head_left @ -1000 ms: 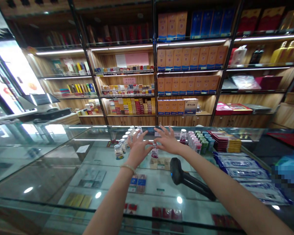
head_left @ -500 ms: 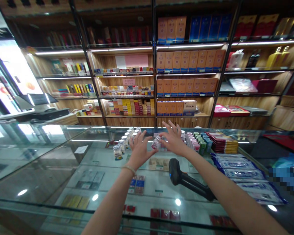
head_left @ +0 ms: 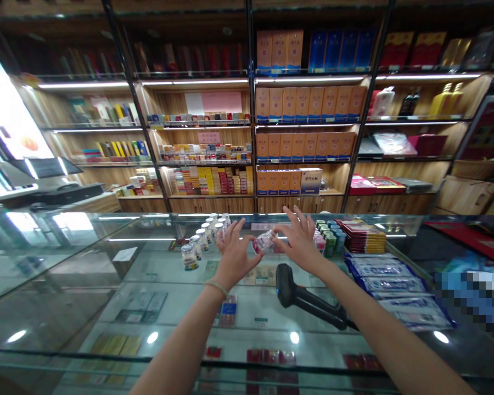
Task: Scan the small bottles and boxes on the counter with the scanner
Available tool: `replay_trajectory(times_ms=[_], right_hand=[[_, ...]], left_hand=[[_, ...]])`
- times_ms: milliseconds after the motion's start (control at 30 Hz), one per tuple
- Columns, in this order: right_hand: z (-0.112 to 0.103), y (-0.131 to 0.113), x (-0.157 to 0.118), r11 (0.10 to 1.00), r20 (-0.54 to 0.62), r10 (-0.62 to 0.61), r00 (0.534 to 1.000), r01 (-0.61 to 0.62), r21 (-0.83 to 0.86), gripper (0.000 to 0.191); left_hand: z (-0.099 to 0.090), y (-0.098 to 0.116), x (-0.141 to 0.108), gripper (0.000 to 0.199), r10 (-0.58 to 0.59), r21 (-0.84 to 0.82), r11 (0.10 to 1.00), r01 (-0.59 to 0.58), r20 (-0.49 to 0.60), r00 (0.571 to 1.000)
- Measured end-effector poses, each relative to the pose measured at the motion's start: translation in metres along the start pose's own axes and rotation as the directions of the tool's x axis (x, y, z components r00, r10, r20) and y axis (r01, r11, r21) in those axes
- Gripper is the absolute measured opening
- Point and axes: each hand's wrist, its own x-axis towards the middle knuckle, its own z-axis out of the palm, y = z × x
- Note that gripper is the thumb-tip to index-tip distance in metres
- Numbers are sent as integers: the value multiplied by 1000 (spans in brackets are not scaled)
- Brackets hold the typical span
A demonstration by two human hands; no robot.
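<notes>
Between my hands a small clear bottle (head_left: 264, 241) with a pinkish-red label lies tilted nearly sideways above the glass counter. My left hand (head_left: 235, 253) pinches its lower left end between thumb and finger. At its upper right end, the thumb and finger of my right hand (head_left: 299, 241) grip it, the other fingers spread upward. Two rows of similar white-capped bottles (head_left: 190, 257) stand just left of my left hand. Beyond my right hand are pink, green and blue small containers (head_left: 330, 241), partly hidden by it.
A black barcode scanner (head_left: 288, 288) lies on the glass counter (head_left: 168, 334) beneath my right forearm. To the right are stacked red-gold packets (head_left: 364, 237) and blue-white packs (head_left: 389, 280). Shelves with boxed goods (head_left: 304, 104) line the back wall.
The bottle has turned from more upright to nearly sideways, and my right hand has shifted slightly right. The whole view has swung a little to the right.
</notes>
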Motion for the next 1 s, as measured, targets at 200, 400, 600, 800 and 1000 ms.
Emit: replay_trajectory(times_ms=[200,400,600,800,1000], right_hand=[[-12,3,-17,996,-107,-10,994,1,-84,33],[-16,11,-30,981,-129,-108,986,84,-174,30],[-14,22,-36,958,-117,-181,977,148,-247,29],[-12,27,-34,929,-237,-295,925,220,-299,24],[-8,28,-36,931,-248,-293,924,216,-296,35]], left_hand=[[-5,6,-1,28,94,17,995,-93,-79,992],[-6,9,-2,28,133,32,991,-131,-86,987],[-5,13,-3,25,151,31,988,-149,-78,985],[-2,10,-3,25,181,10,983,-181,-142,973],[-1,6,-2,17,181,-36,981,-191,-190,965]])
